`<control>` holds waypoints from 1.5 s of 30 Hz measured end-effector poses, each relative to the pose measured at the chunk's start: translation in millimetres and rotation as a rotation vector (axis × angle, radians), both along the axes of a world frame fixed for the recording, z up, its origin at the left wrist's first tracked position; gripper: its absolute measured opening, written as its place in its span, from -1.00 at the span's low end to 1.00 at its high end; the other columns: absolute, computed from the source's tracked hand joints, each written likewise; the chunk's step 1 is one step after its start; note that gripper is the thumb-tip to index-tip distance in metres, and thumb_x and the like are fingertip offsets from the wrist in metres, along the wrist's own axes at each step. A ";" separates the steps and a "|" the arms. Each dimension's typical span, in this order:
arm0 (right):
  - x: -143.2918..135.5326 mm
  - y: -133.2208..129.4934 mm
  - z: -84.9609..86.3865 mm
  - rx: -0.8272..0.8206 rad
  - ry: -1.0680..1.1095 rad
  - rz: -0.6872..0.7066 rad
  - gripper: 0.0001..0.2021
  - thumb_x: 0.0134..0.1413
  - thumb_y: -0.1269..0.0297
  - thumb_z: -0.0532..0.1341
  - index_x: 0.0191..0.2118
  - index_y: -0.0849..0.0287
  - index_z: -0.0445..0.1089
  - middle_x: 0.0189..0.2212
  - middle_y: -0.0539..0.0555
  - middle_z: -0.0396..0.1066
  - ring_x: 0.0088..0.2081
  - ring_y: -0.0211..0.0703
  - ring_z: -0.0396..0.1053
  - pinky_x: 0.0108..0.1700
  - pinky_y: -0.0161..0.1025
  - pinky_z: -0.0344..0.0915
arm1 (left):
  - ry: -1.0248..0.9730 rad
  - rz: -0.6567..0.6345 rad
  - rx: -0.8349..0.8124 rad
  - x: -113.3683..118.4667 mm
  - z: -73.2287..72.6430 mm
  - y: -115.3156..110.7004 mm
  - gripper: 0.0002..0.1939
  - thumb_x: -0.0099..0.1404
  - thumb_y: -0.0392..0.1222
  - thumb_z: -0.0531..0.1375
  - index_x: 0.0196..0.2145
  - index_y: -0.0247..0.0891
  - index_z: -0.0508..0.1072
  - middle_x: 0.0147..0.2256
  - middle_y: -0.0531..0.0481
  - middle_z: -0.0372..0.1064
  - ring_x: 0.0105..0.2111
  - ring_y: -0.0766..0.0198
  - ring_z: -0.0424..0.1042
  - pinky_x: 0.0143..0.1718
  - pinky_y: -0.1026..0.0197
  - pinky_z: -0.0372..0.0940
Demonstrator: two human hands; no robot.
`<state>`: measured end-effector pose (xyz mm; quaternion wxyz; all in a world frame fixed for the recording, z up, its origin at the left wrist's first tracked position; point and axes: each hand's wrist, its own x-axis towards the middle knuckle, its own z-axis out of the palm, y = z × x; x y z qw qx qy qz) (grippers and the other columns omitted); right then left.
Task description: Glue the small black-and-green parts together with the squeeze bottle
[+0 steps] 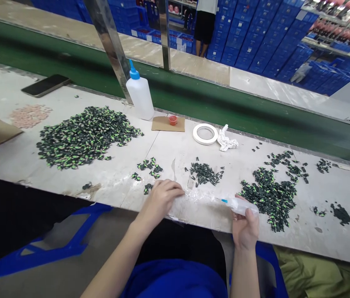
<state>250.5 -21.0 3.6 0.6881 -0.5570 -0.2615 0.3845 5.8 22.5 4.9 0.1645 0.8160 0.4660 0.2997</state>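
Observation:
My right hand (245, 227) is wrapped round a small clear squeeze bottle (241, 205), held on its side with its blue tip pointing left over the table. My left hand (166, 194) rests at the table's front edge, fingers bent together and pointing right; whatever is at the fingertips is too small to make out. Beside it lie a few black and green pieces (151, 166). Beyond the gap between my hands is a small pile of dark pieces (205, 174). Shiny smears of clear stuff (198, 196) mark the tabletop between the hands. A larger black-green pile (271, 196) sits right of the bottle.
A big black-green heap (84, 136) lies left, with pink pieces (29, 116) and a phone (46, 85) beyond. Along the back stand a white bottle (140, 95), cardboard (160, 123) with a red cap, a tape roll (196, 134) and crumpled tissue (227, 141). A person (205, 22) stands beyond.

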 end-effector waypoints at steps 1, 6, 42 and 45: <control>-4.1 0.4 1.5 -0.012 -0.018 0.015 -0.66 -0.25 0.05 0.35 -0.38 0.22 0.51 -0.41 0.14 0.50 -0.53 -0.23 0.30 -0.57 -0.34 0.11 | -0.038 -0.021 0.013 6.8 -2.6 -1.5 -0.68 0.31 -0.47 0.04 -0.33 -0.18 0.54 -0.30 0.00 0.54 -0.29 0.22 0.45 -0.27 0.12 0.19; -22.6 1.9 3.0 -0.023 -0.097 0.005 -0.68 -0.29 0.15 0.39 -0.36 0.25 0.51 -0.48 0.09 0.46 -0.51 -0.22 0.30 -0.52 -0.33 0.14 | -0.117 0.006 0.038 19.8 -9.9 -15.3 -0.66 0.31 -0.49 0.03 -0.31 -0.18 0.54 -0.23 -0.02 0.58 -0.28 0.23 0.51 -0.23 0.08 0.23; -63.6 13.3 10.4 -0.186 -0.485 0.266 -0.67 -0.08 0.02 0.31 -0.51 0.24 0.44 -0.62 0.02 0.40 -0.55 -0.22 0.28 -0.50 -0.30 0.25 | -0.230 0.196 -0.086 4.1 -7.0 -18.9 -0.88 0.30 -0.29 0.17 -0.38 -0.19 0.48 -0.39 0.07 0.58 -0.41 0.28 0.52 -0.13 0.09 0.22; -64.3 13.5 10.5 -0.205 -0.482 0.237 -0.66 -0.09 0.01 0.31 -0.53 0.24 0.43 -0.63 0.00 0.37 -0.57 -0.24 0.25 -0.52 -0.31 0.22 | -0.215 0.199 -0.102 4.1 -6.2 -18.1 -0.88 0.29 -0.29 0.18 -0.40 -0.18 0.48 -0.40 0.08 0.58 -0.42 0.28 0.52 -0.12 0.08 0.22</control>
